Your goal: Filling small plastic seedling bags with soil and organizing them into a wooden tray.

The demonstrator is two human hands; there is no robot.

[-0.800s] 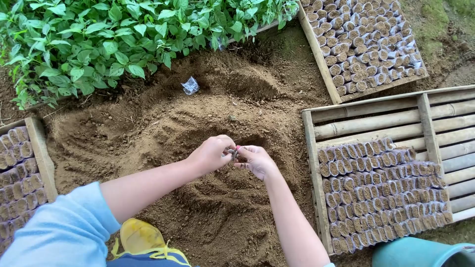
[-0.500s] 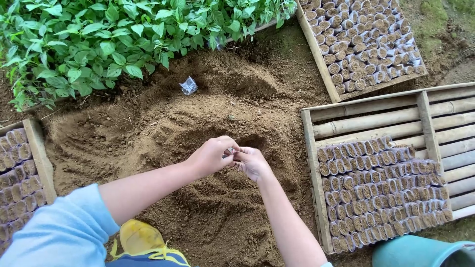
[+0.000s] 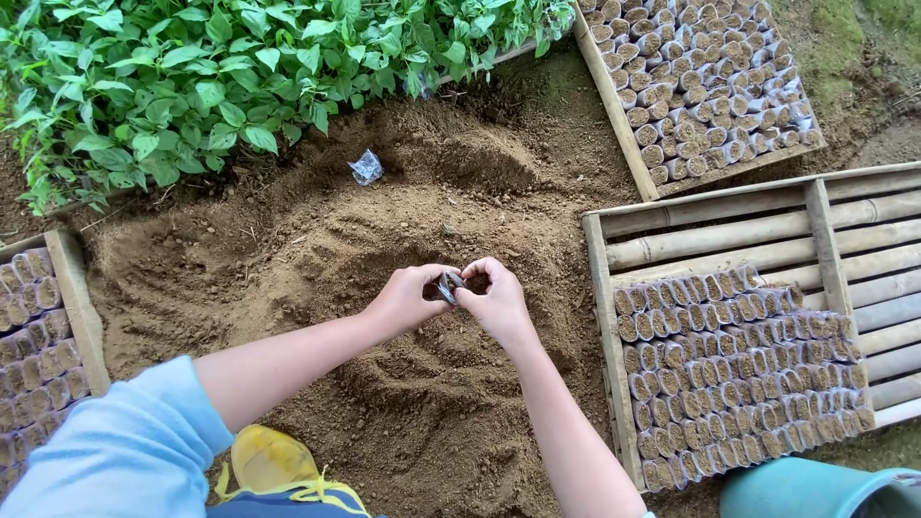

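Observation:
My left hand (image 3: 411, 295) and my right hand (image 3: 493, 298) meet over a mound of loose brown soil (image 3: 403, 384). Together they pinch a small clear plastic seedling bag (image 3: 448, 285) between their fingertips, held just above the soil. The bag is mostly hidden by my fingers. My left arm wears a light blue sleeve (image 3: 125, 451).
A bamboo-slat wooden tray (image 3: 710, 235) at right holds rows of soil-filled bags (image 3: 739, 374). Another filled tray (image 3: 705, 82) lies at top right, a third (image 3: 38, 336) at the left edge. Green leafy seedlings (image 3: 192, 86) stand behind. A crumpled plastic bag (image 3: 366, 168) lies on the soil. Teal bucket (image 3: 815, 489) at bottom right.
Both hands have stayed together over the soil, shifting only slightly while the fingers work the small bag.

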